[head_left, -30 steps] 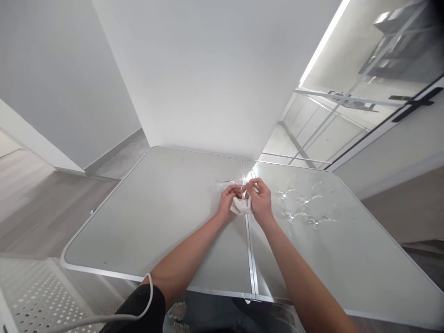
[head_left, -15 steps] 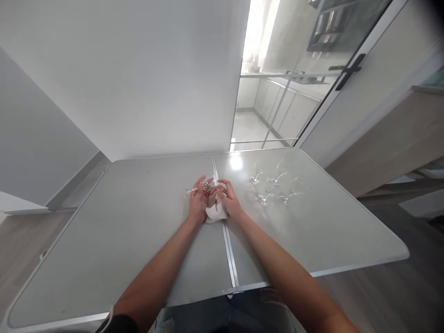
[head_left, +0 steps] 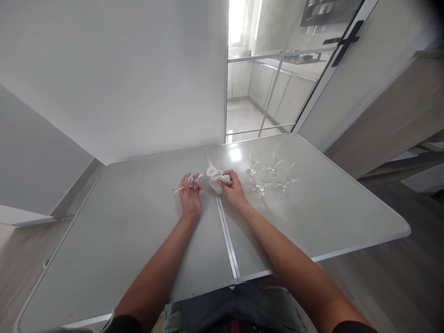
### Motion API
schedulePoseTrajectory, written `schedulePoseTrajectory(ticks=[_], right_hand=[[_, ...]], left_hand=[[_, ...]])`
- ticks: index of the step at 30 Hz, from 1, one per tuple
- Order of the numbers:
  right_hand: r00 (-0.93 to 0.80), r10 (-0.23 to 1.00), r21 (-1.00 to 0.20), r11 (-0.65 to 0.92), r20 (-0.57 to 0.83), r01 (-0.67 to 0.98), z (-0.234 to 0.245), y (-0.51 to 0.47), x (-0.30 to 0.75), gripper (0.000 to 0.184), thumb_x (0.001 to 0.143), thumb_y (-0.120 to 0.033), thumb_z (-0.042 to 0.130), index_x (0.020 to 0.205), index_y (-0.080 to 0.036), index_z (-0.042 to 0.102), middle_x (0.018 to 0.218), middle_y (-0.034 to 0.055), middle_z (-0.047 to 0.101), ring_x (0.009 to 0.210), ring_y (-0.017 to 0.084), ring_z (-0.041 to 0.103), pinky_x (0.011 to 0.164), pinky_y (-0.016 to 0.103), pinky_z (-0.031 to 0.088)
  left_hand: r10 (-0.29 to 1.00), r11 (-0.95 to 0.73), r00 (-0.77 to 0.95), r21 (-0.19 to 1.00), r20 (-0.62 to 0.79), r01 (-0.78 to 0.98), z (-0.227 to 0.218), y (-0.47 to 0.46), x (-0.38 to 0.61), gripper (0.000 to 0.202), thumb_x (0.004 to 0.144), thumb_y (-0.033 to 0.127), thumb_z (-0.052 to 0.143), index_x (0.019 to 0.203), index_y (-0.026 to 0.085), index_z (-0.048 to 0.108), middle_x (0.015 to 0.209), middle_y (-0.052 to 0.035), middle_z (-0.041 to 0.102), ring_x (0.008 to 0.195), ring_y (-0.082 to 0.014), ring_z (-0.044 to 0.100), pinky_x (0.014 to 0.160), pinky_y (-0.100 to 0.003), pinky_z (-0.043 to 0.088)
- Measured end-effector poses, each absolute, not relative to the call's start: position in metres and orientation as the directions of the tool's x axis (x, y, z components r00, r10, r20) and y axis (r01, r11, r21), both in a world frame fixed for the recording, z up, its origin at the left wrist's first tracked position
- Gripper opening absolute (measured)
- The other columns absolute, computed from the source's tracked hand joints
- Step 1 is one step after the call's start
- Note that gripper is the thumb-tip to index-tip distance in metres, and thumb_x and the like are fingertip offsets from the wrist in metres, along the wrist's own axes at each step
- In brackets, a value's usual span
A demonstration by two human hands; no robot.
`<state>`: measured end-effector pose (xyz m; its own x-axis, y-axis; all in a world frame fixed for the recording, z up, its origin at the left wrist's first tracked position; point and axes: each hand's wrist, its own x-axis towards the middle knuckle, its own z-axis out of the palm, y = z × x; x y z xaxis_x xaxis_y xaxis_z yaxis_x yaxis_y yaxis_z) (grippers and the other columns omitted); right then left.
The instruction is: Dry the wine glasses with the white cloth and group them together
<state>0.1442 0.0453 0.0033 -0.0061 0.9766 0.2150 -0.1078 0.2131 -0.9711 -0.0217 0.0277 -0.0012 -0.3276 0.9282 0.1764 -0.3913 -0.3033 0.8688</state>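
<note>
My left hand point(head_left: 190, 194) is wrapped round a clear wine glass point(head_left: 197, 179), which is tilted on its side with its bowl to the right and its foot out to the left. In my right hand point(head_left: 236, 188) is a bunched white cloth point(head_left: 215, 178), pinched between thumb and fingers. The cloth is just right of the glass's rim, with a small gap between them. Both hands are over the middle of the table, near its seam.
Several clear stemmed glasses point(head_left: 262, 188) stand upright on the right half of the grey table point(head_left: 138, 240). A metal seam point(head_left: 225, 231) divides the tabletop. A white wall point(head_left: 156, 83) and a glass-paned door point(head_left: 270, 83) rise behind the far edge.
My hands have moved apart. The cloth has come away from the glass in my right hand, while my left hand has shifted left with the glass. The camera view has shifted slightly.
</note>
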Motion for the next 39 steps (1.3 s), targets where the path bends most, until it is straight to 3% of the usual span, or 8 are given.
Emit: schedulePoseTrajectory(ticks=[12,16,20,27,31,34,37,39], right_hand=[[0.115,0.964,-0.953,0.255,0.239,-0.16,0.013,0.044,0.151,0.041,0.077,-0.031,0.073,0.07,-0.023,0.033,0.067,-0.0072,0.035,0.063,0.01,0.034,0.06,0.023,0.031],[-0.01,0.944,-0.931,0.325,0.331,-0.167,0.026,0.033,0.149,0.034,0.077,-0.026,0.071,0.082,-0.024,0.038,0.078,-0.005,0.053,0.067,0.011,0.045,0.063,0.023,0.036],[-0.215,0.928,-0.944,0.262,0.303,-0.198,0.03,0.022,0.149,0.033,0.079,-0.024,0.066,0.1,-0.026,0.04,0.074,-0.0079,0.051,0.059,0.01,0.04,0.057,0.022,0.033],[-0.362,0.908,-0.952,0.105,0.21,-0.288,0.031,0.013,0.15,0.092,0.074,-0.019,0.069,0.156,-0.031,0.028,0.102,0.0003,0.063,0.087,0.017,0.058,0.081,0.029,0.047],[-0.448,0.891,-0.865,-0.17,0.07,-0.473,0.032,0.012,0.146,0.097,0.072,-0.015,0.063,0.159,-0.035,0.023,0.095,-0.0019,0.066,0.081,0.017,0.061,0.077,0.03,0.051],[-0.466,0.885,-0.793,-0.266,0.024,-0.547,0.025,0.015,0.144,0.084,0.073,-0.017,0.059,0.153,-0.035,0.038,0.108,0.0013,0.068,0.089,0.02,0.065,0.078,0.034,0.056],[-0.464,0.884,-0.845,-0.207,0.054,-0.493,0.015,0.018,0.143,0.074,0.078,-0.021,0.053,0.15,-0.032,0.043,0.123,0.0045,0.065,0.102,0.023,0.067,0.086,0.041,0.058],[-0.46,0.876,-0.953,0.0,0.147,-0.304,0.01,0.02,0.142,0.078,0.082,-0.022,0.047,0.158,-0.031,0.03,0.126,0.0057,0.065,0.107,0.024,0.067,0.092,0.046,0.056]], left_hand=[[0.955,-0.253,-0.216,0.936,0.202,-0.246,0.003,0.017,-0.012,0.041,0.09,0.049,0.067,0.121,0.022,0.068,0.118,-0.0121,0.072,0.082,-0.0155,0.066,0.066,-0.026,0.049],[0.952,-0.241,-0.233,0.957,0.2,-0.163,0.002,0.016,-0.012,0.043,0.088,0.053,0.067,0.116,0.021,0.071,0.121,-0.0128,0.072,0.078,-0.0164,0.068,0.067,-0.029,0.055],[0.941,-0.256,-0.28,0.943,0.193,-0.211,0.0,0.017,-0.011,0.052,0.088,0.057,0.066,0.123,0.019,0.069,0.116,-0.013,0.072,0.095,-0.0229,0.07,0.075,-0.034,0.059],[0.958,-0.256,-0.186,0.941,0.216,-0.223,-0.001,0.014,-0.011,0.047,0.091,0.059,0.059,0.101,0.016,0.075,0.119,-0.0137,0.07,0.095,-0.0225,0.068,0.076,-0.031,0.055],[0.968,-0.251,-0.119,0.863,0.222,-0.439,0.005,0.013,-0.007,0.041,0.092,0.055,0.061,0.108,0.019,0.069,0.123,-0.0141,0.069,0.11,-0.0261,0.066,0.088,-0.036,0.054],[0.975,-0.218,-0.092,0.804,0.201,-0.553,0.011,0.014,-0.007,0.034,0.091,0.05,0.065,0.111,0.022,0.063,0.13,-0.0121,0.066,0.109,-0.026,0.067,0.089,-0.039,0.054],[0.981,-0.187,-0.072,0.805,0.178,-0.563,0.012,0.016,-0.008,0.028,0.091,0.048,0.066,0.101,0.022,0.061,0.115,-0.0099,0.07,0.1,-0.0226,0.068,0.085,-0.036,0.054],[0.981,-0.192,-0.093,0.816,0.169,-0.546,0.009,0.017,-0.009,0.027,0.091,0.048,0.064,0.094,0.021,0.06,0.102,-0.0085,0.07,0.098,-0.0212,0.067,0.084,-0.034,0.053]])
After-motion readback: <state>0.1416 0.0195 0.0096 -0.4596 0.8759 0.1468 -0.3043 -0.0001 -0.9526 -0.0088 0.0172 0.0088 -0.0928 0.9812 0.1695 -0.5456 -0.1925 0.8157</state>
